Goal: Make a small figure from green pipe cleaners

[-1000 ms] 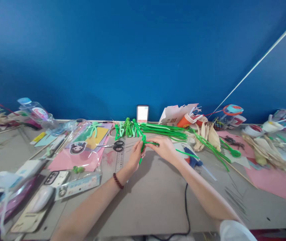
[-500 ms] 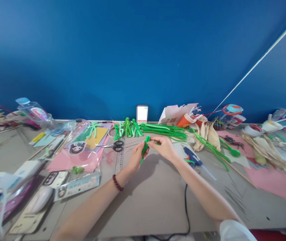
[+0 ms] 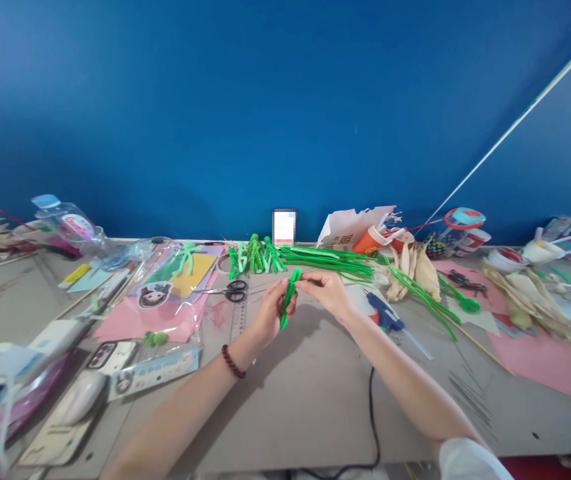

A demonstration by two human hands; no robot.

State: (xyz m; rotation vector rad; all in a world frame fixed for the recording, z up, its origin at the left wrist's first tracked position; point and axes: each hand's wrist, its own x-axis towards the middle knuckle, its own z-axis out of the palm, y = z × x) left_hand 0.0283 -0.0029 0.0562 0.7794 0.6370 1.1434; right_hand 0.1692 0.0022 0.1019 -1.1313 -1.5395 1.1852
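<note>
"Checking progress: how far's the green pipe-cleaner piece [image 3: 288,305]?"

"Part-formed, I'd say. It's ctr of frame, tilted, w/ a bent-over top. L hand [image 3: 267,312] has it pinched btwn thumb & fingers; R hand [image 3: 329,293] is pinching nr the top end."

"Anything done?"

"Prob. the twisted green figures [image 3: 254,255], just above ctr: bound tops, splayed legs. Piece in hand has no splayed legs visible, so the shaping looks unfinished. Loose green pipe cleaners [image 3: 338,261] lie unshaped just R of them. Can't tell the total no. wanted."

"Tools?"

"Scissors [image 3: 236,291] L of the hands, lying open; blue glue gun [image 3: 389,319] right of ctr."

"Any brands/text?"

"Plastic bottle [image 3: 76,225], mid-left edge: pink script on the label, can't read it for sure. Paper bag [image 3: 348,229], upper right of ctr: dark letters, illegible. Cartoon-print packet strip [image 3: 158,371], lower left: pale chars, too blurred."
</note>
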